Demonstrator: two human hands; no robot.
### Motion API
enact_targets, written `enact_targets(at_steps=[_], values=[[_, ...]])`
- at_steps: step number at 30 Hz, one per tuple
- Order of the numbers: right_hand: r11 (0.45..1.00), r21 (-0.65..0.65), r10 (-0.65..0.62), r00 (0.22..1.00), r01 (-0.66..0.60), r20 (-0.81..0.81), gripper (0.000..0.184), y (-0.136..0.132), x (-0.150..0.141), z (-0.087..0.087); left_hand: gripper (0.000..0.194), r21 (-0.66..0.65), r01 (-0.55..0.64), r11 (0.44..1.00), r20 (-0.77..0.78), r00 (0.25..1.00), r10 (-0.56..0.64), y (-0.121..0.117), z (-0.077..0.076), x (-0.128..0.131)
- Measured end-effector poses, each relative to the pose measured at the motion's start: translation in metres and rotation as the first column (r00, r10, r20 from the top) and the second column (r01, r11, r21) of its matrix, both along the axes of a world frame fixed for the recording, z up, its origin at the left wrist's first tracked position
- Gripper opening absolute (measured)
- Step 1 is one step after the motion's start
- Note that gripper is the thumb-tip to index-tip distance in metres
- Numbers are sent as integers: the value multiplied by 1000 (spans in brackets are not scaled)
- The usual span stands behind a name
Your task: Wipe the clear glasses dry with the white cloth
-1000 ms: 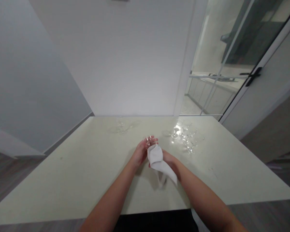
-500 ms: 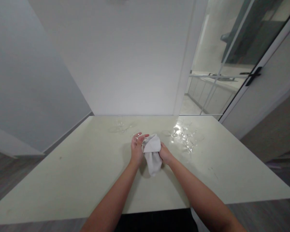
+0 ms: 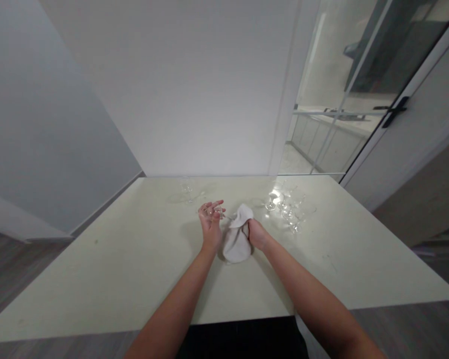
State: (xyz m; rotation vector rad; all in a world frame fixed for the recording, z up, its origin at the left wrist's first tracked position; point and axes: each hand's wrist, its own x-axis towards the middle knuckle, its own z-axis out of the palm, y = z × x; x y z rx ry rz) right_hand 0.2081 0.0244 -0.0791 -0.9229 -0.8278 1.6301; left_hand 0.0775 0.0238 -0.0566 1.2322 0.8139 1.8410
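Observation:
Near the middle of the table (image 3: 134,269), my left hand (image 3: 211,225) has its fingers curled around a clear stemmed glass (image 3: 220,211). The glass is tipped sideways, and its thin stem points right toward a white cloth (image 3: 238,239). My right hand (image 3: 258,234) grips that cloth, whose loose folds hang down over the tabletop. The cloth covers the far end of the stem, so whether the right fingers pinch it through the fabric is hidden.
Several clear stemmed glasses (image 3: 286,205) stand close together at the back right, catching bright reflections. Another clear glass (image 3: 186,190) is at the back left. Behind the table rises a white wall (image 3: 209,99), with a glazed door with a black handle (image 3: 395,112) to the right.
My left hand has shifted slightly left with the glass, away from the cloth, baring more of the stem. The cloth has bunched and turned in my right hand.

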Motion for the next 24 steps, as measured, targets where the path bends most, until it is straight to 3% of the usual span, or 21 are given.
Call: enact_targets(at_steps=[5, 11, 15, 19, 24], values=[[997, 54, 50, 994, -55, 97, 28, -4, 4, 1, 57, 45, 133, 990, -152, 980, -125, -7, -2, 8], [994, 105, -30, 973, 6, 229, 27, -4, 10, -2, 65, 60, 153, 986, -315, 941, -126, -17, -1, 10], [994, 97, -71, 962, 47, 263, 27, -5, 11, 2, 67, 96, 145, 985, -339, 935, -104, -16, -5, 10], [977, 209, -99, 956, 41, 278, 25, -2, 12, 1, 67, 130, 160, 978, -360, 927, -104, -16, -6, 12], [934, 316, -276, 897, 166, 344, 17, 5, 17, -5, 71, 108, 61, 992, -296, 955, -26, -18, -2, 12]])
